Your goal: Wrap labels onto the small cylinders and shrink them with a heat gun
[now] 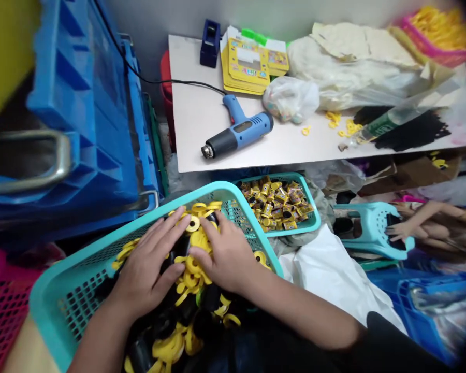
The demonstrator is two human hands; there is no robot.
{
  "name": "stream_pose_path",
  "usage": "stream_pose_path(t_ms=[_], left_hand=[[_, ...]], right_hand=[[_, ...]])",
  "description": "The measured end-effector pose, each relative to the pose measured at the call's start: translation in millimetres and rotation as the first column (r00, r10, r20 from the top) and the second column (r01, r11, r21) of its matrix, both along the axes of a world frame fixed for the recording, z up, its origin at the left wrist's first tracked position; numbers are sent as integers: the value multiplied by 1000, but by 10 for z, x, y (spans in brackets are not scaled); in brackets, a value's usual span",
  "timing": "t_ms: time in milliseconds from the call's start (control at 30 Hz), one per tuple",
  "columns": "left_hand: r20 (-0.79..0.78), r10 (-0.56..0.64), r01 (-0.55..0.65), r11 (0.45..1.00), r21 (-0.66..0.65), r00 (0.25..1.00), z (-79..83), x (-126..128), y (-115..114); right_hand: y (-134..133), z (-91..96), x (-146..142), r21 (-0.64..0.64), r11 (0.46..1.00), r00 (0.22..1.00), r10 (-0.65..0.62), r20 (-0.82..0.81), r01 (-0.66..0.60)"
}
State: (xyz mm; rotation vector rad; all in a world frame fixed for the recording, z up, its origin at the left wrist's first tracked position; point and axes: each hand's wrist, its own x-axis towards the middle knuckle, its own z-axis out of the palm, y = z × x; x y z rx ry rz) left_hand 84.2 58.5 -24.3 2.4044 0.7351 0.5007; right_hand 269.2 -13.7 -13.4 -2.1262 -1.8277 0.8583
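Both my hands rest inside a teal plastic basket (58, 290) filled with yellow ring-shaped parts (190, 269) and black parts (166, 321). My left hand (147, 269) lies flat on the pile, fingers stretched out and slightly spread. My right hand (225, 254) sits beside it, palm down, with its fingers curled onto the yellow rings near the basket's far rim. Whether the right hand's fingers pinch a part is hidden.
A second teal basket (310, 223) of small yellow packaged items stands behind. On the white table (194, 119) lie a blue heat gun (238, 132), yellow cards (248, 65), plastic bags (291, 98). Blue crates (93, 103) stack at left. Another person's foot rests on a teal stool (373, 228).
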Motion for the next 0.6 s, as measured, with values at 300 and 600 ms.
stream_pose_path(t_ms=[300, 600], left_hand=[[28, 15, -12, 992, -122, 1000, 119, -108, 78], [-41, 119, -120, 993, -13, 992, 165, -387, 35]], right_hand=[[-127, 245, -169, 253, 886, 904, 420, -83, -388], [-124, 270, 110, 466, 767, 860, 509, -25, -441]])
